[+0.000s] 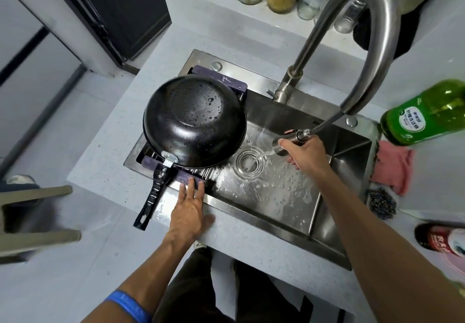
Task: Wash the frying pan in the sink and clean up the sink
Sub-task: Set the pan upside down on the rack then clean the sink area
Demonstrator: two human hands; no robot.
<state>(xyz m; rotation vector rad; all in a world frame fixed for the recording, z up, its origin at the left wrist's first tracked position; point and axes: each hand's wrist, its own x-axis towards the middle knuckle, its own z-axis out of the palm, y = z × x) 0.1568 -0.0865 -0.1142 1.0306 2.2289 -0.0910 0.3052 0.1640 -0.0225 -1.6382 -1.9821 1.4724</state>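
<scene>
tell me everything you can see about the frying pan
The frying pan is black and round, lying upside down with its wet, ringed underside up, beaded with drops. It rests on a purple rack across the sink's left side. Its black handle, joined by a metal bracket, sticks out over the near rim toward the person. Neither hand touches it.

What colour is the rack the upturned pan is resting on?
Dull purple; the rack under the black frying pan shows in the head view, the only one.
</scene>
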